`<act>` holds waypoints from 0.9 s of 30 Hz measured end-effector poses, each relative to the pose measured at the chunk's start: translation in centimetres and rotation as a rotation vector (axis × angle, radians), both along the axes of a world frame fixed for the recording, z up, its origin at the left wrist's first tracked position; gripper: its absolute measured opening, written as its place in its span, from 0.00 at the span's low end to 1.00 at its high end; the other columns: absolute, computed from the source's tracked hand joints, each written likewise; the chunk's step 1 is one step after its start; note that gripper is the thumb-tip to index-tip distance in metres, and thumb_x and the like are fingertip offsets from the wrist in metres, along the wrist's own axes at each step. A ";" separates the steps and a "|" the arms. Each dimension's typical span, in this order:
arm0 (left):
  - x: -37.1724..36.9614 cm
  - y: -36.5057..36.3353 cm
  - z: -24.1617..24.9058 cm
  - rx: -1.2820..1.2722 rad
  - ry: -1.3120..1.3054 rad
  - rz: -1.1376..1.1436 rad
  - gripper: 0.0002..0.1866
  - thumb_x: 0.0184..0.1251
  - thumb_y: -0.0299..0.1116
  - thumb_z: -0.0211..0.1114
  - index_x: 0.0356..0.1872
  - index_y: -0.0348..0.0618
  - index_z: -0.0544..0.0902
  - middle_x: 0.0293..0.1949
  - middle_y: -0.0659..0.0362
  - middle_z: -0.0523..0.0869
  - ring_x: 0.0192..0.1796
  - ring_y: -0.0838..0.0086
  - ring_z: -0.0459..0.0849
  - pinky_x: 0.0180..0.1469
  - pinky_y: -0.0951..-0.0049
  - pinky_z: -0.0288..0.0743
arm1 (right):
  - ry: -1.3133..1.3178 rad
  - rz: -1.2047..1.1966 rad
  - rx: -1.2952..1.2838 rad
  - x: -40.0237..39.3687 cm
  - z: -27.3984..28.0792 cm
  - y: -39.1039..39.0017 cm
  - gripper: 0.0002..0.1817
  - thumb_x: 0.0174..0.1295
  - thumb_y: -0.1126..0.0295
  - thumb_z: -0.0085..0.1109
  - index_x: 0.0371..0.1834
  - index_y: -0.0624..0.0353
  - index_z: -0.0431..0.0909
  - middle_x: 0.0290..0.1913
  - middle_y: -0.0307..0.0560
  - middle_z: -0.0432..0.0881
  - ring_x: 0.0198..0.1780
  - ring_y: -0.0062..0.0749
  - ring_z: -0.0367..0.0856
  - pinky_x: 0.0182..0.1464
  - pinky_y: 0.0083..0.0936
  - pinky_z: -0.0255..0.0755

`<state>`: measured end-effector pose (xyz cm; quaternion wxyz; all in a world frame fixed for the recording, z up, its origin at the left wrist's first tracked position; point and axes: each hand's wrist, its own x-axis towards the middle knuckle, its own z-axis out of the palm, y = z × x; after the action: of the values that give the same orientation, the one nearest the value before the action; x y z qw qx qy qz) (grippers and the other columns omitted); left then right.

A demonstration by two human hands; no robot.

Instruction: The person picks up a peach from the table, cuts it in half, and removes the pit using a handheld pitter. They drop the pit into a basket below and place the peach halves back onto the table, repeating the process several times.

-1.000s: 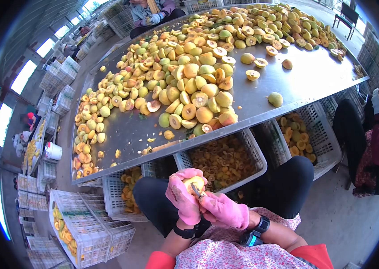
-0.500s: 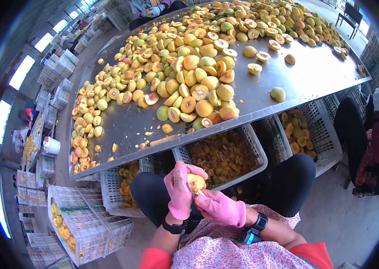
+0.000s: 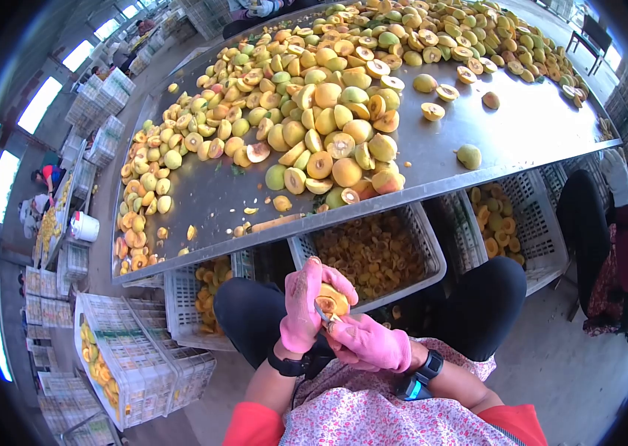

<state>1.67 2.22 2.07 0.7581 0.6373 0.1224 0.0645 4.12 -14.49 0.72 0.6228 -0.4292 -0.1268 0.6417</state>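
Note:
My left hand (image 3: pixel 303 308), in a pink glove, grips a halved yellow peach (image 3: pixel 334 299) over my lap, cut face turned toward me. My right hand (image 3: pixel 369 342), also in a pink glove, holds a small pitting knife (image 3: pixel 324 314) whose tip is pressed into the fruit's pit hollow. Both hands hover just in front of a white plastic crate (image 3: pixel 427 245) full of peach pieces. Above it stretches a steel table (image 3: pixel 507 126) heaped with halved and whole peaches (image 3: pixel 329 126).
More white crates stand under the table's edge (image 3: pixel 529 223) and at my lower left (image 3: pixel 143 357), some holding fruit. A person sits at my right (image 3: pixel 618 230); others work at the far end and at a side table on the left. A white bucket (image 3: pixel 85 227) stands on the floor.
My left hand has turned the peach more upright while the knife in my right hand works deeper into it. My view has shifted slightly toward the table.

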 end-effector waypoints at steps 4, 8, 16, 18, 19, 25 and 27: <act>0.2 -0.5 -1.1 -0.048 -0.099 -0.011 0.40 0.85 0.57 0.36 0.24 0.34 0.82 0.24 0.50 0.86 0.24 0.69 0.83 0.32 0.72 0.77 | 0.160 0.003 0.211 0.2 -1.8 -0.1 0.25 0.81 0.41 0.41 0.36 0.50 0.70 0.21 0.32 0.68 0.13 0.15 0.56 0.14 0.19 0.48; 1.1 -1.6 -1.0 -0.304 -0.052 0.010 0.36 0.84 0.62 0.35 0.30 0.41 0.77 0.26 0.48 0.84 0.22 0.67 0.81 0.27 0.71 0.76 | 0.532 0.009 0.368 0.0 -2.8 -0.6 0.25 0.81 0.41 0.41 0.36 0.50 0.70 0.20 0.30 0.65 0.12 0.13 0.53 0.12 0.17 0.45; 5.1 -1.7 -1.4 -0.570 -0.117 0.284 0.33 0.81 0.67 0.40 0.46 0.46 0.76 0.42 0.54 0.85 0.34 0.68 0.86 0.35 0.71 0.79 | 0.531 -0.247 0.555 2.4 -4.1 -2.6 0.28 0.76 0.39 0.50 0.37 0.55 0.72 0.19 0.32 0.67 0.11 0.14 0.58 0.12 0.16 0.51; 5.0 -1.0 -1.9 -0.506 -0.138 0.277 0.32 0.83 0.65 0.39 0.45 0.44 0.77 0.42 0.55 0.85 0.37 0.69 0.85 0.41 0.71 0.79 | 0.124 -0.378 0.200 4.6 -2.9 -2.9 0.22 0.71 0.48 0.63 0.39 0.58 0.73 0.22 0.37 0.73 0.16 0.22 0.68 0.18 0.20 0.60; 5.0 -0.5 -2.7 -0.158 -0.155 0.285 0.33 0.84 0.64 0.38 0.45 0.43 0.78 0.43 0.55 0.84 0.41 0.70 0.84 0.46 0.71 0.78 | -0.305 -0.432 -0.109 5.2 -3.8 -1.8 0.20 0.69 0.53 0.66 0.42 0.60 0.74 0.25 0.37 0.75 0.20 0.23 0.71 0.23 0.21 0.64; 4.2 -1.3 -3.8 0.293 -0.061 0.181 0.40 0.82 0.68 0.32 0.43 0.40 0.80 0.40 0.60 0.82 0.45 0.74 0.80 0.54 0.71 0.74 | -0.559 -0.698 -0.336 4.5 -3.4 1.3 0.37 0.61 0.54 0.73 0.67 0.64 0.69 0.40 0.52 0.86 0.39 0.29 0.85 0.42 0.31 0.79; 3.5 -2.2 -4.7 0.221 -0.029 0.167 0.37 0.83 0.66 0.34 0.45 0.39 0.79 0.42 0.60 0.82 0.47 0.75 0.79 0.56 0.71 0.73 | -0.716 -0.752 -0.304 4.5 -4.4 2.3 0.34 0.62 0.57 0.71 0.66 0.63 0.69 0.43 0.55 0.86 0.40 0.34 0.87 0.44 0.32 0.80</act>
<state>5.13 -0.02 -2.65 0.6770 0.7034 0.1564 0.1498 8.58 -12.22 -3.64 0.6583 -0.7220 -0.0746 0.1994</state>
